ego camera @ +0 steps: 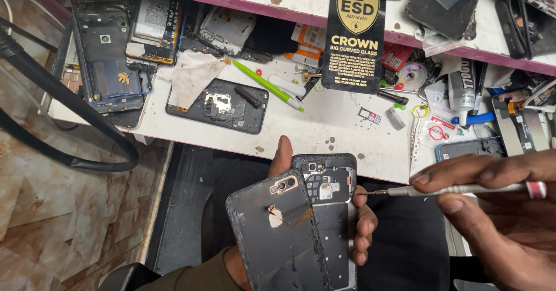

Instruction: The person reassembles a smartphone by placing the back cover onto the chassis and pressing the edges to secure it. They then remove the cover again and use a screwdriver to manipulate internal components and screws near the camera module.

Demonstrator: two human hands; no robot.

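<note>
My left hand [364,224] grips an opened dark phone [331,210] below the table's front edge. Its detached back cover [277,233], with a camera cutout and a thin orange flex cable, leans over the phone's left side. My right hand [498,221] pinches a slim metal screwdriver [457,190] with a red-ringed end. The tip touches the phone's upper right edge.
A white worktable [324,123] carries several dismantled phones [110,53], a dark phone frame [223,107], a crumpled cloth [191,77], a green pen [267,85], a glue tube [461,85] and a black glass-protector packet [353,42]. A black cable [63,111] loops at left.
</note>
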